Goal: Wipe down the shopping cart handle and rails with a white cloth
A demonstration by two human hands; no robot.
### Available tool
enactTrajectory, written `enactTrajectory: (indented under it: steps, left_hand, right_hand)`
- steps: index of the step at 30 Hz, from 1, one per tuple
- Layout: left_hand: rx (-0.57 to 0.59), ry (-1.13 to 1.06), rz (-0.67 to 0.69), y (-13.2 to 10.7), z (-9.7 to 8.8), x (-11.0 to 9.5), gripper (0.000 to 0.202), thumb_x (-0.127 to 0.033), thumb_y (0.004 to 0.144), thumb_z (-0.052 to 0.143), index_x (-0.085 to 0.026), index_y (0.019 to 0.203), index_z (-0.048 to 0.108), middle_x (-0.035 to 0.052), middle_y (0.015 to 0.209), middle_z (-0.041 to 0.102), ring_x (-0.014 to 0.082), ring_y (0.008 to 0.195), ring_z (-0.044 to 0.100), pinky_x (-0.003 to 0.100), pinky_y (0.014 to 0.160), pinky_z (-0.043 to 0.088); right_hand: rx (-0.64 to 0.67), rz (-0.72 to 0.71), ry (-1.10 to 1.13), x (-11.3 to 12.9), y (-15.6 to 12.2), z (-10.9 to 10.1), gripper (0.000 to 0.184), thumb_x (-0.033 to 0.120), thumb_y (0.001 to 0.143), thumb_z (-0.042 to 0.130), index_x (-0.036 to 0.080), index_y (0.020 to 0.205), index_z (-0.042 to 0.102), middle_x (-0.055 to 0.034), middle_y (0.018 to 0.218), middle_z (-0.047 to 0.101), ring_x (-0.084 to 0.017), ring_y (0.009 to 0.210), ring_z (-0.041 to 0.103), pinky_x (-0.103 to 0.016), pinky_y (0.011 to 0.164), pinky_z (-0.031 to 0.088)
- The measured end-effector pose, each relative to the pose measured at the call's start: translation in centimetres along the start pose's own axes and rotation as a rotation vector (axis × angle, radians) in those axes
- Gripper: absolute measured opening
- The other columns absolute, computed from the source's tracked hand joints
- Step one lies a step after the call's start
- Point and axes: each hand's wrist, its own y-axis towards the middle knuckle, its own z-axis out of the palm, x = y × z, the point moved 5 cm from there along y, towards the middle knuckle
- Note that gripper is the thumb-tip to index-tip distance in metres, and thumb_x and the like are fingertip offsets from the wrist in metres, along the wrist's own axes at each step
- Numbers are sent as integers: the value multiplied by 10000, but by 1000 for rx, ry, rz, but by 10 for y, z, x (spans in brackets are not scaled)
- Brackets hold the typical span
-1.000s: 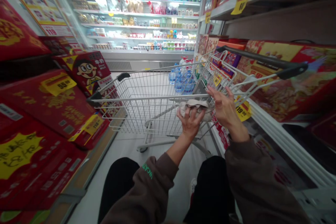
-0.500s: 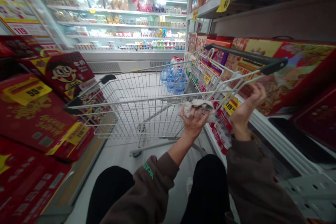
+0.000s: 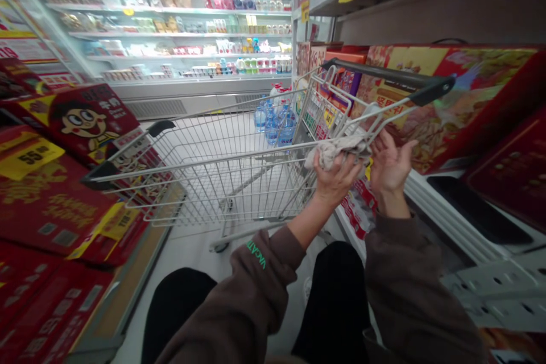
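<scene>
A metal wire shopping cart (image 3: 205,187) stands sideways before me, its dark handle (image 3: 384,74) at the upper right. My left hand (image 3: 336,179) is closed around a crumpled greyish-white cloth (image 3: 330,151), pressing it against the cart's top side rail near the handle end. Close by on the right, my right hand (image 3: 390,165) is open with the palm up and fingers spread, just below the cart's handle bracket. Whether its fingertips touch the frame, I cannot tell.
Red gift boxes (image 3: 51,199) are stacked at left. Shelves on the right hold more boxes (image 3: 460,108). Large blue water bottles (image 3: 277,125) stand on the floor behind the cart, before a lit refrigerated display (image 3: 179,91). My knees (image 3: 336,296) are bent below.
My left hand has slid the cloth right along the rail toward the handle end. My right hand has come lower and left from the handle, its palm now turned up.
</scene>
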Motion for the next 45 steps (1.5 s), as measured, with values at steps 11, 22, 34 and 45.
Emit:
enactTrajectory:
  steps: [11,22,34,45]
  left_hand:
    - [72,-46,-100,4,-13,-7,440,-305,1016,597,-484,1418,604,2,1510,633,301,1373,560,700,1212,275]
    - [97,22,-166,-64,3,-17,299,-247,989,639,-402,1223,740,6,1360,737,245,1135,666,589,1121,424]
    - [98,13,-134,-29,6,-4,369,-259,1014,602,-409,1339,687,44,1359,739,264,1243,642,586,1187,311]
    - [10,36,-143,-19,-5,16,383,-242,1007,612,-413,1346,658,27,1403,716,304,1329,576,723,1200,192]
  right_hand:
    - [-37,50,29,-1,-4,-2,1005,725,944,-151,263,1561,494,-126,1454,637,-306,1332,619,-533,1096,486]
    - [-22,143,-1,-2,0,-10,930,683,979,-111,292,1542,517,-124,1434,662,-295,1355,612,-529,1060,508]
    - [25,130,29,7,-3,-6,990,691,957,-153,251,1545,510,-143,1414,667,-305,1270,652,-540,1040,517]
    - [-34,184,37,-8,-12,1,960,740,937,-139,276,1650,305,-127,1624,470,-293,1477,495,-568,1165,433]
